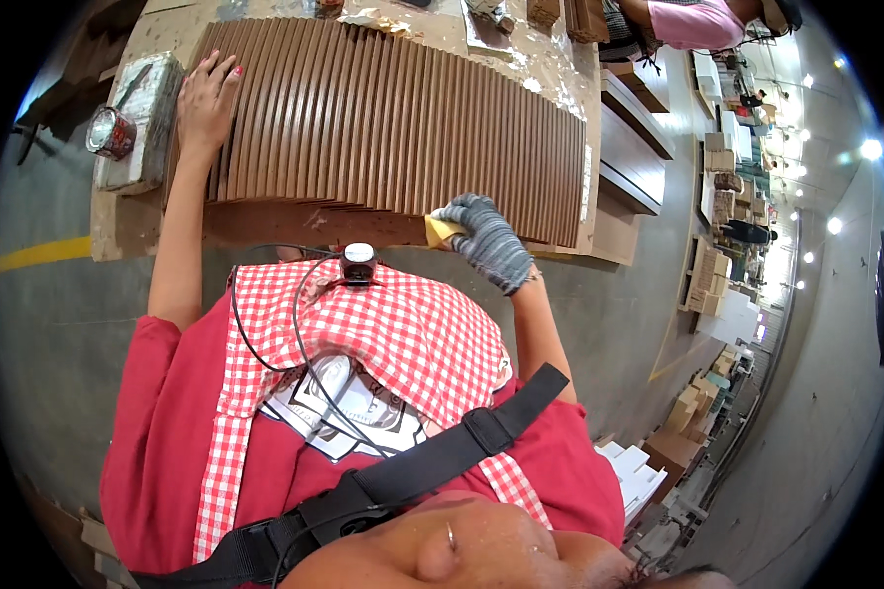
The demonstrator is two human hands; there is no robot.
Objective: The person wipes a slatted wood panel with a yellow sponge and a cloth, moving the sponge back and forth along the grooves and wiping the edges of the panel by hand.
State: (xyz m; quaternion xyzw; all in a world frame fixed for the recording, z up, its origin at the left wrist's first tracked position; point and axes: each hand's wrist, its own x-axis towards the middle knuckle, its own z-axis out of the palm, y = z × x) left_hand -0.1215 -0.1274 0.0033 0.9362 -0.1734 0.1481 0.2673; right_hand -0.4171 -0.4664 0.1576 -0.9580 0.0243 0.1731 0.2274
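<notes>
A long row of narrow brown wooden strips (383, 118) lies side by side across the workbench in front of me. My left hand (206, 103), bare with painted nails, rests flat on the strips at the row's left end, fingers stretched out. In my right hand (486, 240), which wears a grey knitted glove, is a folded yellow piece of sandpaper (443, 232). That hand is at the near edge of the row, right of its middle, fingers closed around the sandpaper. Its grit side cannot be made out.
Left of the row, a wrapped block (147, 108) holds an open paint tin (111, 133) and a flat stick or brush (134, 84). The worn workbench (123, 221) has paint marks. Another person (697, 22) in pink stands at the far right, near stacked dark panels (629, 157).
</notes>
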